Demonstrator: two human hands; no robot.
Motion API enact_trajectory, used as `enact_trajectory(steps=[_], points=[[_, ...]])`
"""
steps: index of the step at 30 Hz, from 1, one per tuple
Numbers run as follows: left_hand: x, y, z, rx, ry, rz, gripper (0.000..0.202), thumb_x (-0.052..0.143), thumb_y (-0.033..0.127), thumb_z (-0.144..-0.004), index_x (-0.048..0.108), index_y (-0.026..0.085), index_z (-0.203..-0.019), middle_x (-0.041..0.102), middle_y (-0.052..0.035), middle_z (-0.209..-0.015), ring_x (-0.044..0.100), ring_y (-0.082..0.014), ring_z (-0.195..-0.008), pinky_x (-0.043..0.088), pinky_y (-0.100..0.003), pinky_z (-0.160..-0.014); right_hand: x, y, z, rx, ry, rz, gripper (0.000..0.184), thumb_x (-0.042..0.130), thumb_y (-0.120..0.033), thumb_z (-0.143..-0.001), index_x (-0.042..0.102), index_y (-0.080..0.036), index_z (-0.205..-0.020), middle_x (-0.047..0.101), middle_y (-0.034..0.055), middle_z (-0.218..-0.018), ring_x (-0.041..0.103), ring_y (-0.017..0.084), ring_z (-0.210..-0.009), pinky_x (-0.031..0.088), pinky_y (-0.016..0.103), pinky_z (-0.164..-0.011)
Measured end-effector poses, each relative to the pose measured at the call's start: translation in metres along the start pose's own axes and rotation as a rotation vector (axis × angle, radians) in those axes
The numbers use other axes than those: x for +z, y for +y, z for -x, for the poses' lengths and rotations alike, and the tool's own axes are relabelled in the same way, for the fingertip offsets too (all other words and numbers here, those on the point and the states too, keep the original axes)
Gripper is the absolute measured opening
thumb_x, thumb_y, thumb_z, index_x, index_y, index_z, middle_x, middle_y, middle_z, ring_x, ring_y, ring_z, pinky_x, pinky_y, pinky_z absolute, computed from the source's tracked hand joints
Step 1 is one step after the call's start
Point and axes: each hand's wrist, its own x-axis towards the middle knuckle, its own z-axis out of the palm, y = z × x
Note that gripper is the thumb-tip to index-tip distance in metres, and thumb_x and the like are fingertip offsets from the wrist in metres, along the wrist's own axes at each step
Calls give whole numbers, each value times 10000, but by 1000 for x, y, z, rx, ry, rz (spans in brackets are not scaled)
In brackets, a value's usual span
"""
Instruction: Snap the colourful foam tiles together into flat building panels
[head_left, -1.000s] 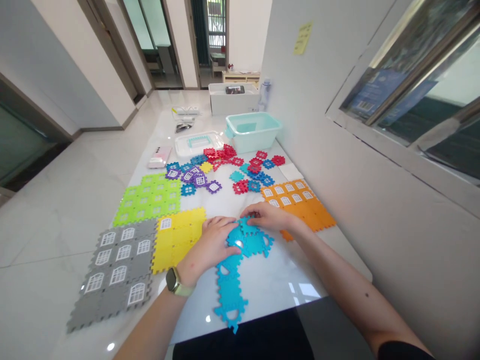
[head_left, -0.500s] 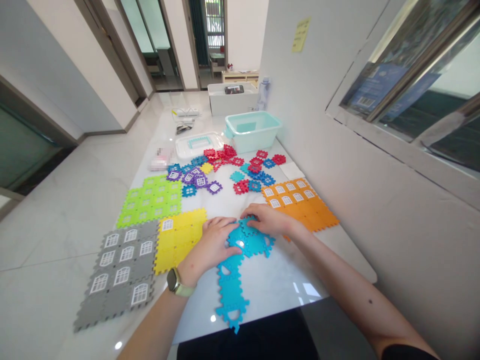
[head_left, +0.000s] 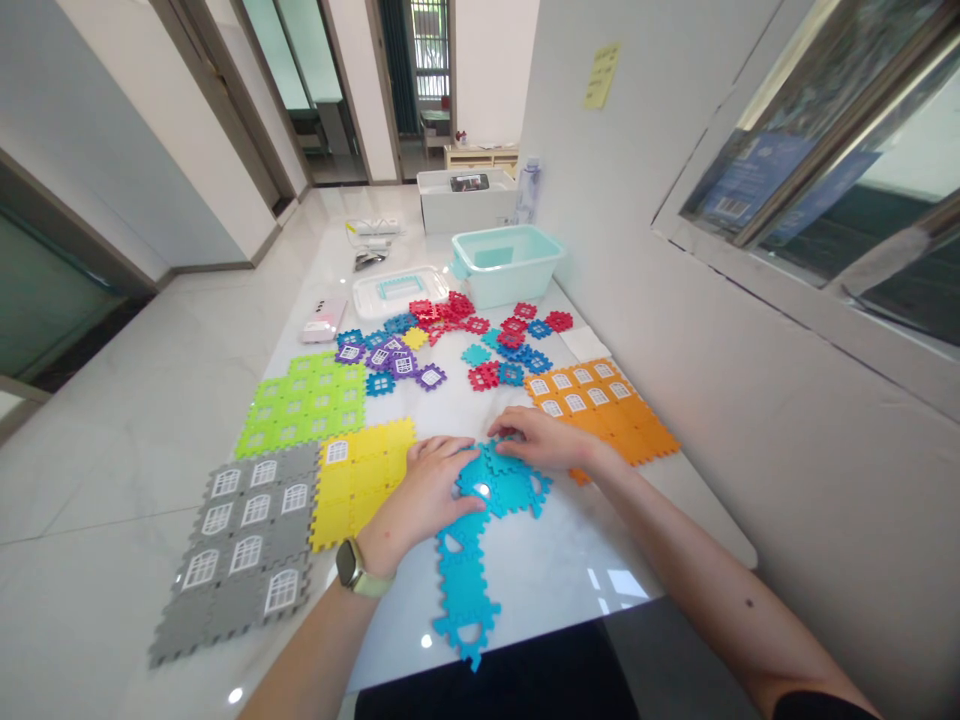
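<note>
1. Left hand [head_left: 424,490]: open, palm down, flat on the cyan foam puzzle tiles [head_left: 491,490]; smartwatch [head_left: 349,565] on the wrist.
2. Right hand [head_left: 547,440]: open, fingers slightly curved, fingertips on the far edge of the same tiles; no clear grip.
3. Cyan tiles: interlocked, flat on the white marble-look worktop [head_left: 562,560], beneath both hands, with a strip extending toward the near edge.
4. Yellow tile panel [head_left: 360,480]: just left of the left hand. Grey tile panel [head_left: 240,550]: farther left. Lime tile panel [head_left: 300,405]: far of the yellow panel. Orange tile panel [head_left: 615,420]: just right of the right hand.
5. Loose red, blue and purple tiles [head_left: 450,335]: scattered far of the panels.
6. Teal plastic tub [head_left: 506,262] and clear plastic case [head_left: 397,292]: far end of the worktop.
</note>
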Motion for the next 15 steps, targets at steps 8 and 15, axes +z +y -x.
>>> enact_trajectory(steps=[8,15], points=[[1,-2,1,2,-8,11,623,800,449,-743,581,273,-1299,537,-71,-1417,445,-319,-1293,301,-507,-1074,-2,-9,8,80,-56,67,492,805,-315,-687,635,-185,-1131,566,96,-1099,517,276,-1089,446,411,-936],[0,-1,2,-3,-16,9,610,790,447,-753,579,277,-1300,534,-75,-1419,441,-322,-1296,305,-507,-1070,0,-6,7,67,-52,66,487,804,-320,-689,626,-186,-1122,568,96,-1104,511,278,-1093,440,410,-939]])
